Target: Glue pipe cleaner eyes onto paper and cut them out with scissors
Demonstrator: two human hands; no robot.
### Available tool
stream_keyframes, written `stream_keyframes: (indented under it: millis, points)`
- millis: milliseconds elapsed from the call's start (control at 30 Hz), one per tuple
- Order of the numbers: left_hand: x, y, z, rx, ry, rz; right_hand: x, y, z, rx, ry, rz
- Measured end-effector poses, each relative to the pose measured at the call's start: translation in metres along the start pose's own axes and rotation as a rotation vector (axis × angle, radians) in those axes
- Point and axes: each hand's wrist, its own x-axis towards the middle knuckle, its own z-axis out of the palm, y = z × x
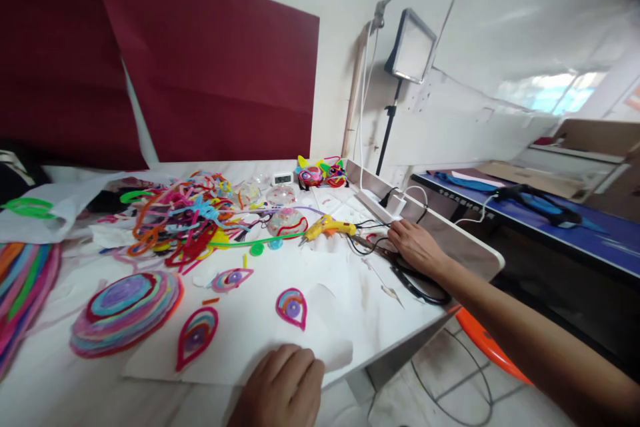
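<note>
My right hand (416,248) is partly bent just beside the white plug (397,205), the glue gun (330,227) lying to its left. My left hand (284,387), fingers curled, is near a fuzzy eye (291,307). Palms hidden, I can't tell whether either holds anything.

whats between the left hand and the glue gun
In the head view, a pink-edged eye shape lies on white paper between the left hand and the glue gun.
</note>
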Motion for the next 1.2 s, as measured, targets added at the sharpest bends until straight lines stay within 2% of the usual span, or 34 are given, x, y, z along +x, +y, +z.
stream_keyframes:
  millis: [167,333,567,833,967,1200]
  points:
    - [0.001,0.003,-0.002,-0.025,-0.022,-0.012,0.010,-0.005,0.008,0.058,-0.102,0.121]
    - [0.002,0.003,-0.002,-0.005,0.011,-0.030,-0.013,-0.005,0.001,0.129,-0.109,0.221]
    - [-0.002,0.001,0.000,0.025,-0.007,-0.020,-0.059,0.003,-0.007,0.244,-0.176,0.108]
    - [0.000,0.005,-0.002,-0.049,-0.007,-0.026,-0.049,0.020,-0.013,0.346,-0.286,0.092]
    - [0.003,0.007,-0.003,-0.059,0.049,-0.043,-0.050,0.020,-0.029,0.371,-0.306,0.099]
    - [0.004,0.009,-0.003,-0.085,0.030,-0.036,-0.060,0.026,-0.082,0.414,-0.291,0.109]
